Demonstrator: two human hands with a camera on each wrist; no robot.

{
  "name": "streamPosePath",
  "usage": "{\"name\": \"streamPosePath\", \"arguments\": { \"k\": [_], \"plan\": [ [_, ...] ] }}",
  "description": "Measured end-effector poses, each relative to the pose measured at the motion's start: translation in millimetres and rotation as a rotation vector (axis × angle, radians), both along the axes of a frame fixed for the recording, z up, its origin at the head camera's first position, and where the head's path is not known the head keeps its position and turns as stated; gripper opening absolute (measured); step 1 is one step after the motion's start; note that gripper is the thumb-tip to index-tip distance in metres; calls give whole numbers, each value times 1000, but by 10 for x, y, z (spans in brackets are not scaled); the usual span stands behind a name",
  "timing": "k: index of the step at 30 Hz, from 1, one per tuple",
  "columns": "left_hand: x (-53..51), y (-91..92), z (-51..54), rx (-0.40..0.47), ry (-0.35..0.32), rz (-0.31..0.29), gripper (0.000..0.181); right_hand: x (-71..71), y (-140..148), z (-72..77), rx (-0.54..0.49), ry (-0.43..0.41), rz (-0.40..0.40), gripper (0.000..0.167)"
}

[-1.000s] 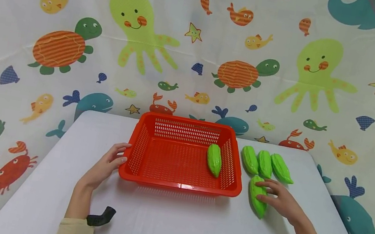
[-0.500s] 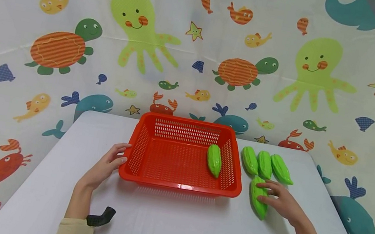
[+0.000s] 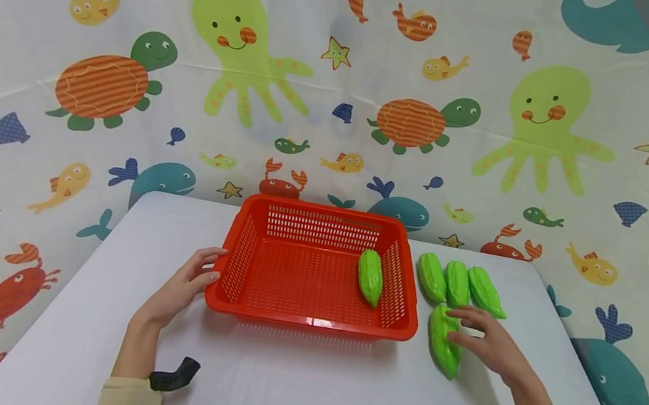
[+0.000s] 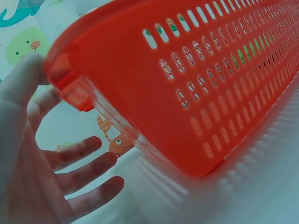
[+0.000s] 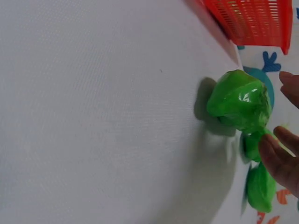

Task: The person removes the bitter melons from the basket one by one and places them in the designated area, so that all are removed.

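Observation:
My left hand (image 3: pixel 182 286) touches the left rim of a shallow red plastic basket (image 3: pixel 310 321). In the left wrist view its thumb lies against the rim's corner, while several fingers stretch loosely beneath. One bright green ridged fruit, star-fruit-like (image 3: pixel 370 278), lies inside the basket near its right wall. My right hand (image 3: pixel 491 344) hovers at the right side of another green star-fruit-like fruit (image 3: pixel 442 350) on the table, fingers spread and slightly bent. From the right wrist, its fingertips appear apart from this nearer fruit (image 5: pixel 240 100).
Three more green fruits lie in a row behind the nearer one: a left fruit (image 3: pixel 431 277), a middle fruit (image 3: pixel 457 284) and a right fruit (image 3: pixel 487 292). The white table (image 3: pixel 291 392) ends at a sea-animal curtain (image 3: pixel 344 90) close behind the basket.
My right hand has risen slightly, and its fingers have lifted from the nearer fruit, which has shifted very slightly left. My left hand and the basket stay where they were.

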State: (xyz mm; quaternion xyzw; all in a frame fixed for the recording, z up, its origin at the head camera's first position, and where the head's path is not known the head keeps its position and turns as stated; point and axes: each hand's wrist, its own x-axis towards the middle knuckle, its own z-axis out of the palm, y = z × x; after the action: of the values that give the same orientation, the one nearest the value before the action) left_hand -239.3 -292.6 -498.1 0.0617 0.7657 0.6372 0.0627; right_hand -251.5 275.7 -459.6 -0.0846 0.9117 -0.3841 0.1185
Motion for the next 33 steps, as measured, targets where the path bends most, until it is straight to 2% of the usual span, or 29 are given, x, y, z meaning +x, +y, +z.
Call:
{"name": "streamPosePath", "arguments": {
  "k": [5, 12, 19, 23, 33],
  "plan": [
    [0, -2, -4, 4, 6, -3, 57, -15, -45, 82, -37, 17, -14, 54],
    [-1, -8, -9, 2, 9, -1, 56, -27, -180, 207, -46, -4, -96, 67],
    [4, -6, -9, 2, 8, 1, 56, -64, -327, 406, -67, 4, -137, 78],
    [7, -4, -4, -3, 6, 2, 57, -76, -402, 562, -98, 8, -136, 79],
    [2, 2, -11, 1, -3, 6, 57, -163, -553, 871, -114, 43, -55, 79]
  ]
}}
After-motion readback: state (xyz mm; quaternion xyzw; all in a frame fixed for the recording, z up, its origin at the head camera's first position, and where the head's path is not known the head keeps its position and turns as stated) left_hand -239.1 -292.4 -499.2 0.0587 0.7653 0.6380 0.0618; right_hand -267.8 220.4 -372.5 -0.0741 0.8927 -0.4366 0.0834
